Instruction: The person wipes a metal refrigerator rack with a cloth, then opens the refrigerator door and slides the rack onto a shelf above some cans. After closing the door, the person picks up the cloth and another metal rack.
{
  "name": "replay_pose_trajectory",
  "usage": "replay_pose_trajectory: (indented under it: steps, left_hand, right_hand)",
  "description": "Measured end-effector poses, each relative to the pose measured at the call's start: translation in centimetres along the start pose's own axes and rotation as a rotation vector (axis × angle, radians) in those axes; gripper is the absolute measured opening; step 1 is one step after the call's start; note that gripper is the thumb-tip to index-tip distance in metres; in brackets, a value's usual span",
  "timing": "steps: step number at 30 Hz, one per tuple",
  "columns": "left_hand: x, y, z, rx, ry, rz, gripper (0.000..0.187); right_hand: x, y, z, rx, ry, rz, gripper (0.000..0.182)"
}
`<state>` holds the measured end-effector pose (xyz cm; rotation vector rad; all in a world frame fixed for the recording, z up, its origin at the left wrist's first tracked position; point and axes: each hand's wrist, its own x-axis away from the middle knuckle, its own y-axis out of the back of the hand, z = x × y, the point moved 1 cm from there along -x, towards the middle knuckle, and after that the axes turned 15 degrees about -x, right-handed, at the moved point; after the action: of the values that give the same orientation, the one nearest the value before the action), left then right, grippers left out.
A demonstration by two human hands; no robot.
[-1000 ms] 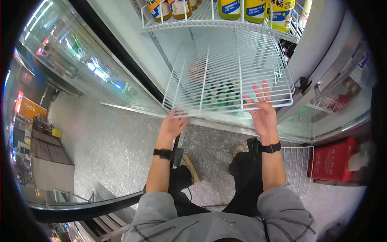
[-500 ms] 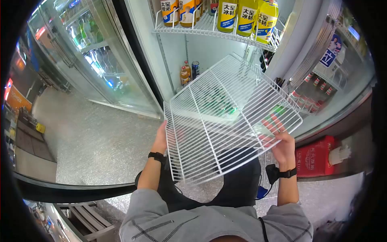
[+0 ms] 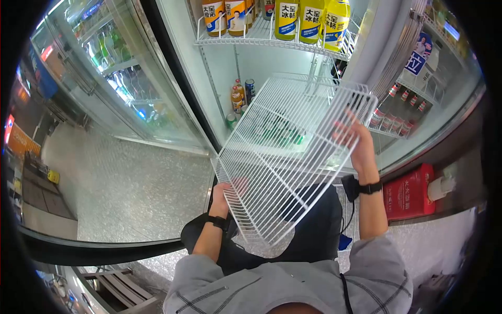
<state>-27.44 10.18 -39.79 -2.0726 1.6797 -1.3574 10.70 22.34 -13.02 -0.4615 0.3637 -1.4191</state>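
A white wire fridge shelf [image 3: 272, 175] is held tilted in front of the open drinks fridge, its right side higher than its left. My left hand [image 3: 224, 196] grips its lower left edge, with some fingers behind the wires. My right hand [image 3: 360, 144] holds the right edge, its fingers reaching under the bars. Through the wires I see green cans [image 3: 282, 131] in the bottom of the fridge. Orange bottles [image 3: 237, 98] and a dark blue can [image 3: 250, 90] stand at the fridge's back left.
Above, a fitted wire shelf [image 3: 251, 40] carries yellow bottles [image 3: 311, 21] and orange-labelled bottles [image 3: 214, 18]. A glass door [image 3: 78, 68] stands at left. On the right, a red box [image 3: 410, 193] sits by the fridge. A wooden stool [image 3: 117, 290] is at lower left.
The wire shelf has turned and tilted, its right end rising. My right hand has moved up with it, while my left hand has shifted down and slightly right.
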Motion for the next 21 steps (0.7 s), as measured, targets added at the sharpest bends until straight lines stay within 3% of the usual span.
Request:
replay_pose_trajectory:
  steps: [5,8,12,16,21]
  left_hand:
    - [0.1,0.1,-0.6,0.239,0.049,0.233,0.063]
    - [1.4,-0.9,-0.8,0.276,0.051,0.292,0.063]
    - [1.1,-2.5,-0.6,0.322,0.034,0.2,0.061]
    - [-0.5,-4.0,-0.5,0.311,-0.067,0.247,0.058]
    - [-1.4,-7.3,-1.4,0.323,-0.074,0.215,0.056]
  right_hand:
    - [-4.4,-0.9,-2.3,-0.015,0.039,-0.01,0.078]
    - [-6.2,-1.2,-3.5,0.091,0.036,-0.008,0.078]
    - [-8.6,-0.8,-4.2,0.018,-0.02,0.109,0.077]
    - [-8.6,2.3,-5.7,-0.209,-0.248,0.094,0.075]
    - [-1.4,5.7,-8.4,-0.21,-0.458,0.228,0.074]
